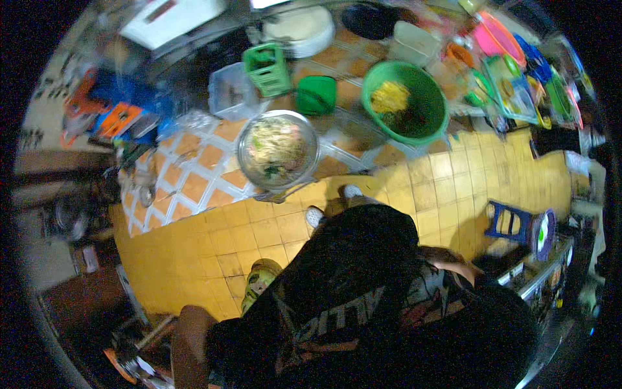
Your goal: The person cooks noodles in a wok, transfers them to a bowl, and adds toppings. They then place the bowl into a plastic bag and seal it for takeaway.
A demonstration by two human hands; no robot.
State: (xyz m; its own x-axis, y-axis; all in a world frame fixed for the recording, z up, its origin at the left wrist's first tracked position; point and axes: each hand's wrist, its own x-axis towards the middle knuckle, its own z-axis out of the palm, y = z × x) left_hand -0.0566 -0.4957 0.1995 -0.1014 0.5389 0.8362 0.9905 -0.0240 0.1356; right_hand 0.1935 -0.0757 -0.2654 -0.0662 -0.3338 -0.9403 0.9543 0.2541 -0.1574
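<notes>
My left forearm (pixel 192 335) runs down beside my dark shirt (pixel 350 311), and its hand is out of view. On the other side, my right hand (pixel 461 270) is low by the shirt; its fingers are blurred and partly hidden. Before me stands a round metal bowl (pixel 277 146) filled with a pale shredded mix with green bits. It sits at the front edge of a table with an orange-and-white patterned cover (pixel 197 163). Further right, a large green basin (pixel 432 129) holds a yellow heap of food (pixel 390 97).
Behind the bowl are a clear plastic container (pixel 231 92), a light green basket (pixel 267 70) and a green container (pixel 316 96). A pink basin (pixel 500 39) is among clutter at far right. A blue plastic stool (pixel 508 221) stands on the yellow tiled floor (pixel 194 257).
</notes>
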